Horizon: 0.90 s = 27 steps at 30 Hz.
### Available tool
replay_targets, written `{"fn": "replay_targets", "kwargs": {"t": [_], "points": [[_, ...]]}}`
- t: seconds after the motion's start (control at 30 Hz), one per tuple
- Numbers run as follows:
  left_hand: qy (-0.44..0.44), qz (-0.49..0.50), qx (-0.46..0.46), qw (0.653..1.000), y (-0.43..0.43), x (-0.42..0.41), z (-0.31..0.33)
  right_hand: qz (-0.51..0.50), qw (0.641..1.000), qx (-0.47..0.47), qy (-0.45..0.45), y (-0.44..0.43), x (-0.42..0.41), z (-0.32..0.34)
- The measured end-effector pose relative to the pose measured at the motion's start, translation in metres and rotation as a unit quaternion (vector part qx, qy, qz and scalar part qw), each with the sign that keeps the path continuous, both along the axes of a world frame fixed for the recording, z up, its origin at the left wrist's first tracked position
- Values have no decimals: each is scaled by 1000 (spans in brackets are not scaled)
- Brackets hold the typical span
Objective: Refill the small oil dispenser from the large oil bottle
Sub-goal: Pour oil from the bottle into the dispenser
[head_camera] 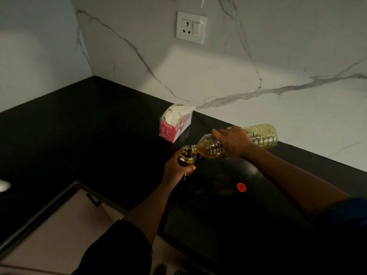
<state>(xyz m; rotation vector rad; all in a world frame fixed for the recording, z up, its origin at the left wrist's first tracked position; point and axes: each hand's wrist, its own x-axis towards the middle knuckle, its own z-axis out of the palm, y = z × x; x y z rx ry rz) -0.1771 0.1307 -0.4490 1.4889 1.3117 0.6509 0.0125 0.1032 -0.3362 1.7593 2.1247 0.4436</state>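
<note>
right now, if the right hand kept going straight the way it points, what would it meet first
Probably the pink tissue box: the right hand, gripping the large oil bottle, points toward it. Depth is unclear, so it might pass above.

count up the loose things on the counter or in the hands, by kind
oil containers: 2 (large oil bottle, small oil dispenser)
caps: 1 (red cap)
boxes: 1 (pink box)
total: 4
</note>
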Motion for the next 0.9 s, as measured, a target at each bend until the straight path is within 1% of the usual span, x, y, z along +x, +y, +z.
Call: {"fn": "replay_targets", "kwargs": {"t": [0.9], "points": [[-5, -5, 7, 1000, 1, -1, -4, 4, 1000, -5, 2, 1, 1, -1]]}}
